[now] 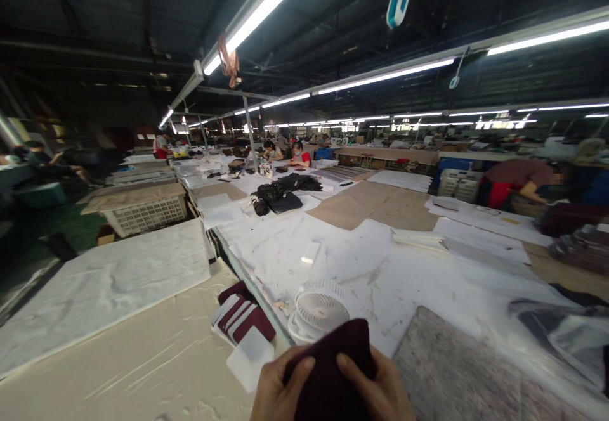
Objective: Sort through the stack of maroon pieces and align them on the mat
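The hands [283,383] [383,383] hold maroon cloth [330,370] (a white fan [321,307] stands just beyond).

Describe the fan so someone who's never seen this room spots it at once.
Start at the big white-covered table mid-view. On its near left part, just past the dark maroon piece held between left hand and right hand, sits the white fan. Its round, ribbed shape sets it apart from the striped maroon-and-white pile to its left.
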A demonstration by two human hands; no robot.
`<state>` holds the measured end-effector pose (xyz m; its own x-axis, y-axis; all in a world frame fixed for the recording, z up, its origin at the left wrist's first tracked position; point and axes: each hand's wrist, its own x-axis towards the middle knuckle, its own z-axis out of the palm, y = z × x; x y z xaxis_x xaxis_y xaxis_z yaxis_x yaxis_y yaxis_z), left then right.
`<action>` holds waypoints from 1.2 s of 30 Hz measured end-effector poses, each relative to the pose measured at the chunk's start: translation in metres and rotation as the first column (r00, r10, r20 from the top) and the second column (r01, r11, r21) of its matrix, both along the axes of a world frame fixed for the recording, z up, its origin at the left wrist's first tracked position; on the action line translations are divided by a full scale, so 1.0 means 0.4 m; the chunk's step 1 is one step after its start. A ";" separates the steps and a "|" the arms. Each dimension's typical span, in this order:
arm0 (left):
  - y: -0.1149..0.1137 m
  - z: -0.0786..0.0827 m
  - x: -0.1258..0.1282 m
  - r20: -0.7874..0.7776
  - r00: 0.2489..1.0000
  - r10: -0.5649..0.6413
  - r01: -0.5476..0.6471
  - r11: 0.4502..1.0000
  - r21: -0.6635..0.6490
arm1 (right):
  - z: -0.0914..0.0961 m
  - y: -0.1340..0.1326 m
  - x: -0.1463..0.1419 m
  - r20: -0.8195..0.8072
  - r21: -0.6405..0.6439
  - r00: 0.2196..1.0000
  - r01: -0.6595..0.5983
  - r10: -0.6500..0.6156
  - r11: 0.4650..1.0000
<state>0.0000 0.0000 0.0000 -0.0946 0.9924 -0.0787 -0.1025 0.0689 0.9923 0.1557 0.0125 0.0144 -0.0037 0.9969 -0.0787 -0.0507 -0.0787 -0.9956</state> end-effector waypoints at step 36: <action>-0.024 0.057 -0.039 0.638 0.762 -0.111 0.230 0.967 -0.107 | -0.008 0.008 0.051 0.229 0.341 0.967 -0.188 0.113 0.921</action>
<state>-0.0157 -0.0098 0.0226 0.2039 0.9525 -0.2262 -0.6633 0.3044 0.6836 0.1760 0.0155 0.0111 -0.1774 0.9471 0.2674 0.1378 0.2929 -0.9462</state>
